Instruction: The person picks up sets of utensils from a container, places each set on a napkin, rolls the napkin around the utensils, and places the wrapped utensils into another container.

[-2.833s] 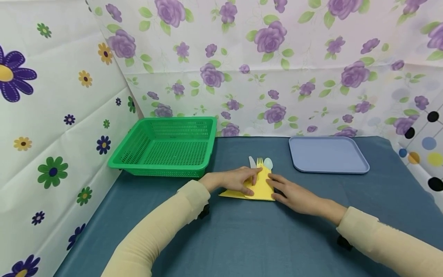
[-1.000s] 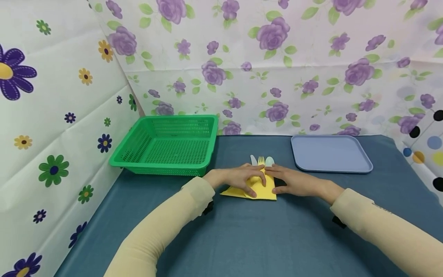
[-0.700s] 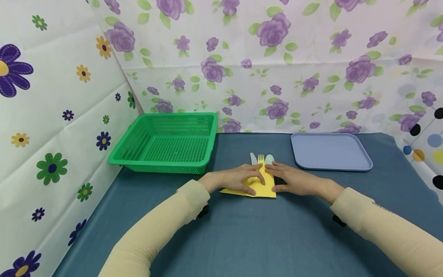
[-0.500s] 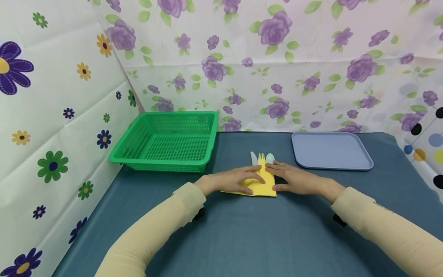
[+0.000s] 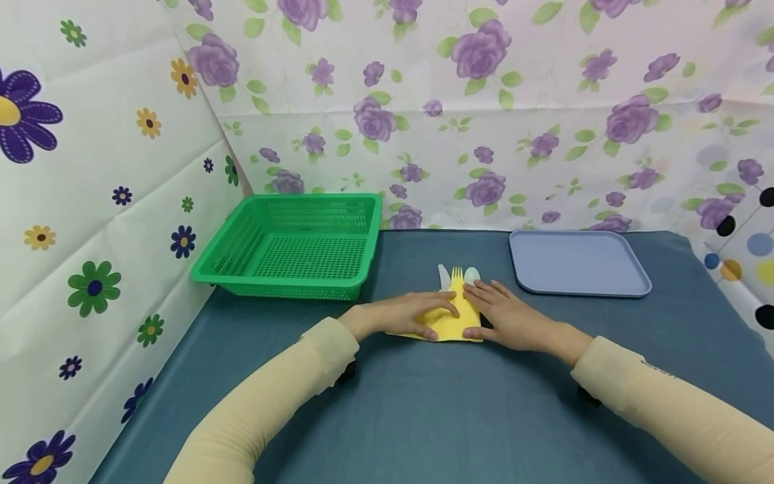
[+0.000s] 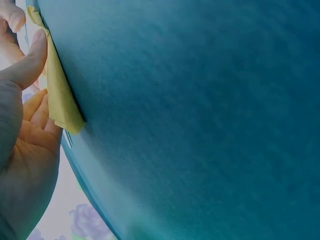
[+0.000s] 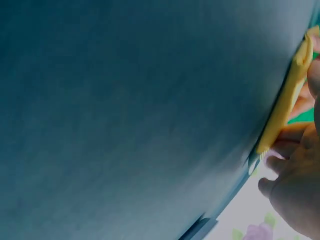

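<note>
A folded yellow napkin (image 5: 461, 325) lies mid-table, with a pale knife (image 5: 444, 276), a yellow fork (image 5: 457, 274) and a pale spoon (image 5: 472, 274) sticking out of its far end. My left hand (image 5: 404, 314) rests on the napkin's left part, thumb near the front edge and fingers spread across it. From the other side, my right hand (image 5: 514, 321) lays extended fingers on the right edge, its thumb at the near right corner. In the left wrist view the napkin (image 6: 61, 97) looks like a thin layered fold beside the left hand (image 6: 32, 160). Cutlery handles are hidden inside the fold.
A green perforated basket (image 5: 357, 286) stands at the back left. At the back right lies a blue-grey tray (image 5: 577, 263). Blue cloth (image 5: 459, 410) covers the table, and flowered sheets (image 5: 417, 81) hang behind and at the left.
My left index finger has drawn back from the fork area onto the napkin. My right hand has shifted lately, its thumb sliding left over the near corner. Napkin and cutlery stay in place.
</note>
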{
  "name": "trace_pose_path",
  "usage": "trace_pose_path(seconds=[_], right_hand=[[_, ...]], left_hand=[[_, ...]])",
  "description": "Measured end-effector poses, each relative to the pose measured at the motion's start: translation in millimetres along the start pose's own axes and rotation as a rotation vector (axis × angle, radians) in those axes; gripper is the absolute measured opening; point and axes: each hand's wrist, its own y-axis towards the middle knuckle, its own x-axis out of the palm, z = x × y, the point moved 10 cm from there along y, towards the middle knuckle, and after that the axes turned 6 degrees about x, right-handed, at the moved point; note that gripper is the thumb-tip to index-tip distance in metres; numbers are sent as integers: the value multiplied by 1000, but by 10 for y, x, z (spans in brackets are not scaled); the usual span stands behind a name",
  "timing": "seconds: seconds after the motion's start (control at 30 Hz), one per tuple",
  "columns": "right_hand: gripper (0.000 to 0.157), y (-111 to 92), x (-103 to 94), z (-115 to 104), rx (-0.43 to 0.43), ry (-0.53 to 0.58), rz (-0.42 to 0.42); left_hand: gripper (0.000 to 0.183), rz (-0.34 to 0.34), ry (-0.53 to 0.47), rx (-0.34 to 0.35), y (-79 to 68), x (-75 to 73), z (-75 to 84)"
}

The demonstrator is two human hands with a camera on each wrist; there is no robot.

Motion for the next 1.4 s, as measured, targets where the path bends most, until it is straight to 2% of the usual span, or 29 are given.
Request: trace_pose_path(seconds=[0.13,0.17,0.27,0.37,0.53,0.67,0.83,0.97,1.17,1.4], right_hand=[[90,1,21,-8,27,-41,7],[90,2,28,-4,32,-42,1],[90,9,43,-3,37,-36,-12],[91,12,54,-6,40,-22,-18],[91,13,76,-6,50,-3,-20],[88,10,57,-45,38,-6,-10],[86,-4,31,-72,46,-3,-6],[86,-3,21,-77,51,-3,0],[86,10,35,-83,54,-3,-7],[87,18,34,-82,55,-9,-10]], left_hand=[[44,12,-22,-17,15,-8,-22],[47,14,-30,-20,17,-11,-21],[40,25,-39,-31,19,-33,-19],[40,38,-42,-32,21,-52,-18],[30,29,-40,-37,10,-39,-35],[31,24,-59,-43,-4,-31,-39],[31,28,-91,-15,-9,-54,27],[22,19,-45,1,7,-57,46],[16,6,-14,-13,15,-42,18],[24,59,39,-24,43,-86,37]])
